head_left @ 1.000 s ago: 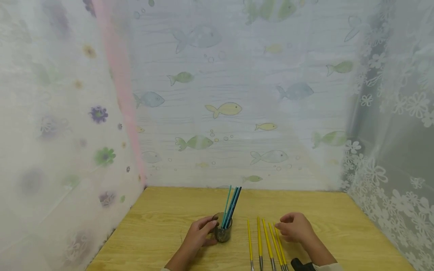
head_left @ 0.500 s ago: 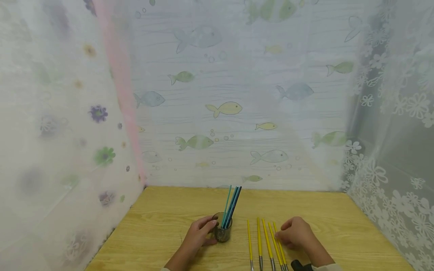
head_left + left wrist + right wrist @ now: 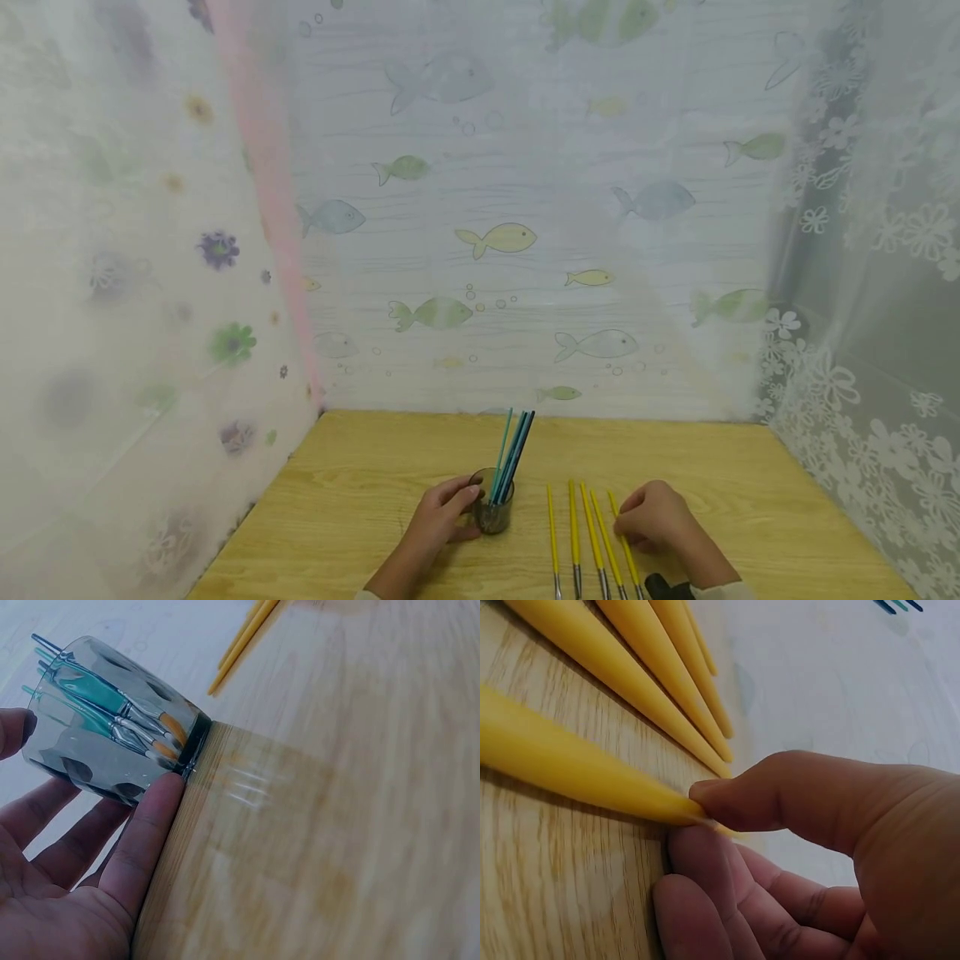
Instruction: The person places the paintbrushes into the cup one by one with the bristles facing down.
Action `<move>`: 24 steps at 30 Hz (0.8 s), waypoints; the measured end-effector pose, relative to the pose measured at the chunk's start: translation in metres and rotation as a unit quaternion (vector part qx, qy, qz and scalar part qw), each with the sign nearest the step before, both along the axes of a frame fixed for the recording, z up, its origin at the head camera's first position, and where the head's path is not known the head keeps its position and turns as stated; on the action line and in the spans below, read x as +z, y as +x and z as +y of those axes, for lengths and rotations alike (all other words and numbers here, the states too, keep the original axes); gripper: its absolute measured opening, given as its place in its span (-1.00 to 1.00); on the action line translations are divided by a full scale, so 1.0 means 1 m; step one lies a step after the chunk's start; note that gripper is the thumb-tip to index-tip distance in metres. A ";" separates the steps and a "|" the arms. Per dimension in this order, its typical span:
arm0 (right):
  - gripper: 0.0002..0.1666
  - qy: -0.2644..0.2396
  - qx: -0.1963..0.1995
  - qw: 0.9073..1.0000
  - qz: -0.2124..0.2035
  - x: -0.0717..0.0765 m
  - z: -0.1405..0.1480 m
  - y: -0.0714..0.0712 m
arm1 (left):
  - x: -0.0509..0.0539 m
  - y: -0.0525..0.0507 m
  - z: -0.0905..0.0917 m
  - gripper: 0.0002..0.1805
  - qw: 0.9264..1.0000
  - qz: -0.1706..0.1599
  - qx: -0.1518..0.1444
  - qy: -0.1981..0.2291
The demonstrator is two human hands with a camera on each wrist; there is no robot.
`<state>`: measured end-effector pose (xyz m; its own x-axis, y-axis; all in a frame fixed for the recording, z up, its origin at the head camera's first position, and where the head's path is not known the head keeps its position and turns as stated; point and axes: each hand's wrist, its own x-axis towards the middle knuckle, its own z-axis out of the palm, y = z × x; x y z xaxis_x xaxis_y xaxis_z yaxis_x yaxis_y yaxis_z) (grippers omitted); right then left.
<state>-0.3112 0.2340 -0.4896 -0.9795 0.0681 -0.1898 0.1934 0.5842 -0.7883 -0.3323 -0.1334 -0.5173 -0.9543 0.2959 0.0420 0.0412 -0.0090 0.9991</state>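
My left hand (image 3: 441, 518) holds a see-through dark cup (image 3: 492, 523) that stands upright on the table, its thumb and fingers on either side. Inside it lean several paintbrushes (image 3: 517, 450) with teal and dark blue handles; the left wrist view shows their bristles (image 3: 169, 726) down at the cup's base. To the right, a row of yellow-handled paintbrushes (image 3: 574, 525) lies with metal ferrules toward me. The thumb and index finger of my right hand (image 3: 662, 523) pinch the rightmost yellow paintbrush (image 3: 577, 766) near its handle tip. The bristle ends are cut off by the lower frame edge.
The wood-grain table (image 3: 405, 442) is enclosed by a fish-print curtain (image 3: 525, 167) behind, a flower-print sheet (image 3: 135, 292) at left and a sheer white-flowered sheet (image 3: 885, 333) at right. A black band (image 3: 663, 586) sits at the right wrist.
My right hand has come down onto the rightmost yellow paintbrush and pinches it. That brush has shifted slightly right, widening the gap to its neighbour. My left hand and the cup stay put.
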 end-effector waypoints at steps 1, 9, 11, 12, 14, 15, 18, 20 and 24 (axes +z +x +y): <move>-0.73 -0.005 -0.001 1.000 -0.003 0.000 0.001 0.000 | 0.000 0.000 0.000 -0.36 1.000 0.001 -0.001 0.000; -0.59 -0.079 0.015 0.996 -0.027 -0.004 0.013 -0.004 | 0.000 0.001 -0.001 -0.35 1.000 0.004 -0.003 0.000; -0.53 -0.103 0.013 0.994 -0.035 -0.005 0.015 -0.004 | -0.001 0.000 -0.001 -0.35 1.000 0.003 -0.003 -0.001; -0.50 -0.112 0.010 0.993 -0.038 -0.005 0.016 -0.004 | -0.001 0.000 -0.002 -0.35 1.000 0.002 -0.003 -0.002; -0.46 -0.125 0.000 0.991 -0.043 -0.005 0.017 -0.004 | -0.002 -0.001 -0.002 -0.34 1.000 -0.001 -0.003 0.000; -0.45 -0.130 -0.006 0.990 -0.045 -0.005 0.017 -0.005 | -0.002 -0.002 -0.002 -0.34 1.000 -0.001 -0.004 0.000; -0.46 -0.136 -0.019 0.990 -0.046 -0.003 0.017 -0.005 | -0.003 -0.003 -0.002 -0.33 1.000 -0.002 -0.007 0.001; -0.47 -0.141 -0.022 0.989 -0.048 -0.003 0.017 -0.004 | -0.003 -0.003 -0.002 -0.33 1.000 -0.001 -0.007 0.001; -0.48 -0.155 -0.020 0.986 -0.051 -0.003 0.019 -0.003 | -0.003 -0.003 -0.001 -0.34 1.000 0.000 -0.007 0.000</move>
